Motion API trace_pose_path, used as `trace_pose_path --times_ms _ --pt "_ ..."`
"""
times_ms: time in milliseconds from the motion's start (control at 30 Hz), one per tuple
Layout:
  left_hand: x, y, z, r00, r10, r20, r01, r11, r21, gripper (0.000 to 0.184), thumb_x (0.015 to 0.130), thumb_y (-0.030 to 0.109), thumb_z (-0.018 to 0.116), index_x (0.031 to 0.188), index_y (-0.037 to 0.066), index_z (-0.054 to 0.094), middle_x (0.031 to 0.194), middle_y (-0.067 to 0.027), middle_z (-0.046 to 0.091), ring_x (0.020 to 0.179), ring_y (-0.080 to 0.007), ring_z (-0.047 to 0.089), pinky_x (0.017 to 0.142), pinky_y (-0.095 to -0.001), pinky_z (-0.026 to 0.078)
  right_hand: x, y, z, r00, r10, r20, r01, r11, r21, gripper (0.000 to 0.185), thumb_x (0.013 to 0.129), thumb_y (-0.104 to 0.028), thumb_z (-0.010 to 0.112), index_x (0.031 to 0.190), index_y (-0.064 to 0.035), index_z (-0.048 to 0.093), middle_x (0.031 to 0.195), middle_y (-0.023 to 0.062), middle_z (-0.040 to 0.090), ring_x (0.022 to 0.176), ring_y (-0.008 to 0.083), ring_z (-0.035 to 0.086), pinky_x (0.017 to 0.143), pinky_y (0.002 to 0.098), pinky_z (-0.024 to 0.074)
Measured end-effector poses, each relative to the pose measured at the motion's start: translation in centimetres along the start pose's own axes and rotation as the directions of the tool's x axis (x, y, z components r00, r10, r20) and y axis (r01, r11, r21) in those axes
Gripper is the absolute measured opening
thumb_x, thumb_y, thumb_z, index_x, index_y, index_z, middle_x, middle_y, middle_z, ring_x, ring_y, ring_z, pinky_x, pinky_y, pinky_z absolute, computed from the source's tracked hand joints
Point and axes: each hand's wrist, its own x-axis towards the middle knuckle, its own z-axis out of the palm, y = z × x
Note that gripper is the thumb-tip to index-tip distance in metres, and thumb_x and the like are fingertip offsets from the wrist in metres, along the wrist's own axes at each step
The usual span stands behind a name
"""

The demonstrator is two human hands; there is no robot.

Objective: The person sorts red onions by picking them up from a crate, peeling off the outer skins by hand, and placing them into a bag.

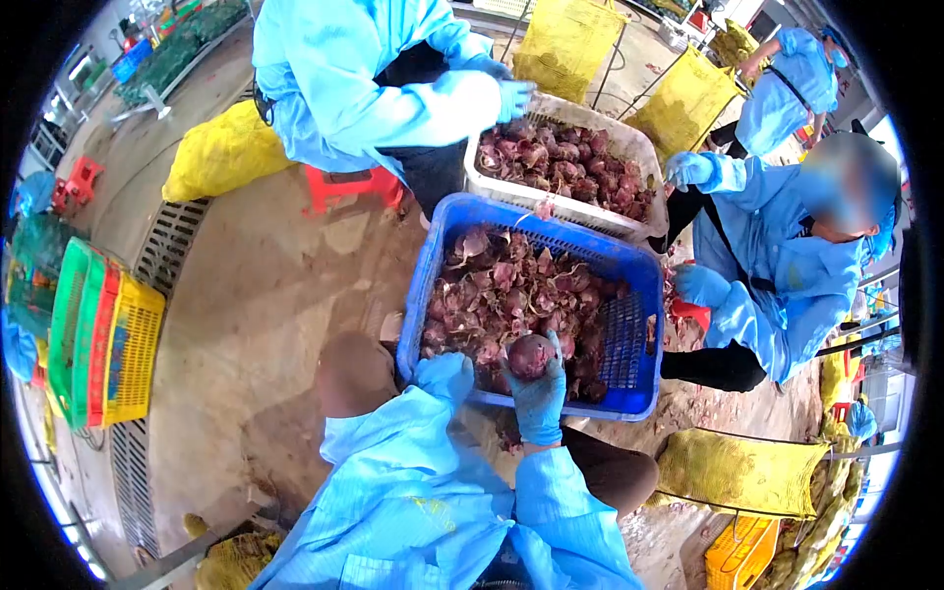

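In a blue crate [654,379] lies a heap of purple-red onion-like bulbs [511,285] with loose skins. My right hand [539,398], in a blue glove, holds a round, smooth purple bulb [529,357] above the crate's near side. At the near left corner of the crate is my left hand [444,376], also gloved, beside the heap. Its fingers are mostly hidden, so what it holds cannot be made out. The blue crate touches a white crate [654,211] of similar bulbs behind it.
One person in blue [344,88] sits beyond the crates; another [777,256] sits at the right, gloved hands near the white crate. Stacked green, red and yellow baskets [133,349] stand left. Yellow sacks [226,152] and an orange crate [742,553] lie around.
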Motion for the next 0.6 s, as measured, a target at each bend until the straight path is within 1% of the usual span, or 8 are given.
trace_pose_path --times_ms 100,167,200,367,467,500,567,600 --pt "0.1 0.1 -0.1 1.0 -0.001 0.014 0.002 0.996 -0.089 0.027 0.084 0.031 0.047 0.073 0.01 0.06 0.075 -0.0124 0.064 0.071 -0.0333 0.06 0.065 -0.0476 0.043 -0.1 0.6 -0.7 1.0 -0.016 -0.017 0.015 1.0 -0.022 0.061 0.079 -0.032 0.059 0.133 -0.0175 0.036 0.13 0.01 0.039 0.118 0.0297 0.043 0.092 0.0521 0.0425" --pt "-0.1 0.4 -0.7 1.0 -0.002 0.019 0.004 0.997 -0.081 0.028 0.084 0.031 0.046 0.074 0.01 0.06 0.075 -0.0125 0.064 0.071 -0.0333 0.06 0.065 -0.0476 0.043 0.1 0.4 0.0 0.997 -0.046 -0.06 0.038 0.991 -0.127 0.055 0.082 -0.028 0.052 0.134 -0.015 0.038 0.128 0.0106 0.041 0.116 0.0297 0.044 0.093 0.0533 0.0417" --pt "-0.1 0.4 -1.1 1.0 -0.002 0.024 0.004 0.997 -0.078 0.028 0.085 0.031 0.046 0.074 0.01 0.061 0.076 -0.0126 0.064 0.072 -0.0334 0.061 0.065 -0.0475 0.043 0.2 0.5 0.1 0.997 -0.047 -0.06 0.039 0.991 -0.128 0.055 0.082 -0.028 0.052 0.134 -0.015 0.038 0.128 0.0106 0.041 0.116 0.0297 0.044 0.093 0.0533 0.0417" --pt "-0.1 0.2 -0.6 0.999 -0.004 0.034 0.007 0.997 -0.081 0.029 0.085 0.033 0.045 0.077 0.01 0.063 0.078 -0.0129 0.065 0.073 -0.0338 0.061 0.066 -0.0474 0.043 0.5 0.5 1.3 0.991 -0.11 0.073 0.127 0.945 -0.301 0.056 0.083 -0.029 0.054 0.134 -0.0136 0.037 0.128 0.0119 0.042 0.115 0.0282 0.044 0.092 0.0509 0.0439" --pt "0.0 0.1 -0.6 1.0 -0.007 0.026 0.009 0.996 -0.09 0.031 0.085 0.033 0.044 0.079 0.01 0.064 0.079 -0.0131 0.065 0.074 -0.0341 0.061 0.066 -0.0473 0.044 -0.2 0.3 3.3 0.988 -0.093 0.126 0.129 0.942 -0.31 0.061 0.082 -0.033 0.058 0.135 -0.0143 0.035 0.13 0.0118 0.041 0.116 0.027 0.045 0.092 0.0474 0.045" --pt "0.0 0.2 -0.6 1.0 -0.005 0.004 0.005 0.996 -0.094 0.031 0.085 0.034 0.044 0.08 0.01 0.064 0.079 -0.0132 0.065 0.074 -0.0342 0.061 0.066 -0.0473 0.044 -0.4 0.2 3.7 0.987 -0.095 0.127 0.13 0.943 -0.307 0.061 0.082 -0.033 0.058 0.135 -0.0143 0.035 0.13 0.0118 0.041 0.116 0.027 0.045 0.092 0.0474 0.045" --pt "0.1 -0.2 0.6 0.987 0.048 -0.152 -0.063 0.993 -0.095 0.025 0.082 0.029 0.049 0.071 0.011 0.061 0.07 -0.0115 0.063 0.064 -0.0319 0.06 0.059 -0.0462 0.042 -0.5 0.1 4.2 0.98 0.005 0.2 0.014 0.995 -0.094 0.059 0.081 -0.031 0.062 0.133 -0.0166 0.037 0.131 0.0098 0.042 0.116 0.0253 0.046 0.092 0.0454 0.0451" --pt "0.0 -0.3 1.2 0.949 0.094 -0.301 -0.126 0.988 -0.089 0.022 0.078 0.025 0.054 0.061 0.011 0.058 0.06 -0.0098 0.06 0.054 -0.0297 0.059 0.051 -0.0451 0.041 -0.5 0.1 4.3 0.979 -0.001 0.205 0.02 0.996 -0.091 0.059 0.081 -0.031 0.062 0.133 -0.0166 0.037 0.131 0.0098 0.042 0.116 0.0253 0.046 0.092 0.0454 0.0451"
